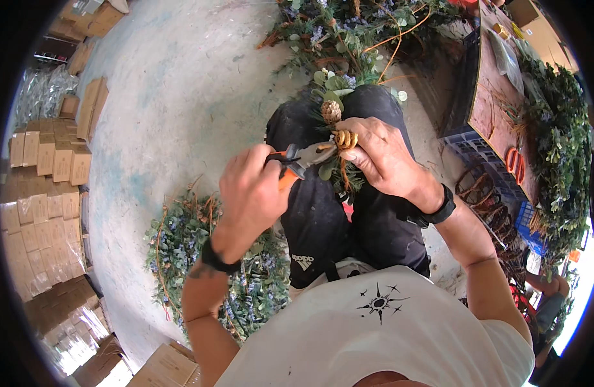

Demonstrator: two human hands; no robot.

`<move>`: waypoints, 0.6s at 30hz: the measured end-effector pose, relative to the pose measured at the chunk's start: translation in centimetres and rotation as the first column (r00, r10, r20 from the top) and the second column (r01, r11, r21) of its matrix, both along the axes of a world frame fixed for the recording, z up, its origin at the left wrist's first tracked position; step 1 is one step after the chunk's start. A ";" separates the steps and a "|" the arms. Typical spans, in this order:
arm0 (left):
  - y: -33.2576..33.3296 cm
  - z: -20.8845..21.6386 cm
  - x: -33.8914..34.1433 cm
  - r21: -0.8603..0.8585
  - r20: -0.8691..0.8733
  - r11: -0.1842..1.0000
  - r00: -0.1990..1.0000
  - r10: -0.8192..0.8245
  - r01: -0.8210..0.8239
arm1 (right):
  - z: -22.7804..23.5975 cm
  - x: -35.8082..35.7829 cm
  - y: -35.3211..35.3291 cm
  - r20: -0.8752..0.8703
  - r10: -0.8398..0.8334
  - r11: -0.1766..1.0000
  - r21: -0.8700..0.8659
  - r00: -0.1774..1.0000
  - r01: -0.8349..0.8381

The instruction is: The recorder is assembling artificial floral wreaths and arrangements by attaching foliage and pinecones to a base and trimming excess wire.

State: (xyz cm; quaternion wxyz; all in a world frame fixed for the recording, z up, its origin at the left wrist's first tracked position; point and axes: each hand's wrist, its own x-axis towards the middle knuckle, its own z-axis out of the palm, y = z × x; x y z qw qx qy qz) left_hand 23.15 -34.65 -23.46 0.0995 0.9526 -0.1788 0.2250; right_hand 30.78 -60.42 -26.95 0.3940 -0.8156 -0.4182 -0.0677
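My left hand [250, 190] is closed around pliers [290, 173] with orange and black handles. Their metal jaws reach to the right, up against a golden-brown ribbed piece [346, 139], perhaps a stack of dried slices. Thumb and fingers of my right hand [388, 158] pinch that piece over my lap. Just beyond it sits a pale brown pine cone [331, 111] among green leaves [335, 84]. More sprigs and a brown twig hang below my right fingers, between my knees. The tips of the jaws are partly hidden by the ribbed piece.
Leafy garlands with bluish flowers [316, 35] lie ahead on the floor. Another heap of greenery [181, 245] is beside my left knee. To the right, a worktop [484, 109] on blue crates holds red-handled scissors [515, 166]. Cardboard boxes [39, 213] are stacked far left.
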 end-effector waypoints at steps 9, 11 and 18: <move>3.5 4.2 0.7 -0.499 -0.864 0.720 0.214 -0.456 -0.483 | -0.4 0.0 0.5 -0.016 0.000 0.999 0.050 1.000 0.001; 3.0 4.4 -1.5 -0.380 -0.855 0.867 0.481 -0.195 -0.323 | -0.1 0.0 0.5 -0.019 -0.013 0.997 0.070 1.000 0.014; -0.3 2.7 -2.1 0.292 0.054 0.951 0.994 0.091 -0.103 | -0.3 0.0 0.2 -0.056 0.026 0.998 0.058 0.998 -0.023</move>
